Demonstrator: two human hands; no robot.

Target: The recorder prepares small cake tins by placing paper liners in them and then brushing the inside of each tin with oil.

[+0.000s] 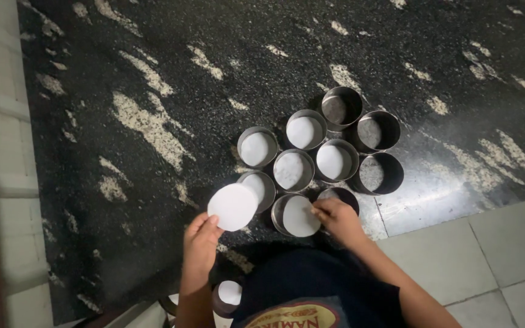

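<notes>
The dark speckled stone counter (pixel 153 91) carries a tight cluster of 10 round metal tins (pixel 320 149), several touching rim to rim; 6 already have a white paper disc lying flat inside, 4 at the right and front show bare bases. Because the tins sit so close, a knock to one would likely push its neighbours out of place. The right hand (pixel 340 220) has its fingers pressed together on the paper disc in the nearest tin (pixel 298 215); if that disc goes down tilted it could crease or ride up the wall. The left hand (pixel 200 242) pinches a loose paper disc (pixel 233 206) by its lower edge (thin, easily bent), held above the counter just left of the tins, where a slack pinch could drop it
</notes>
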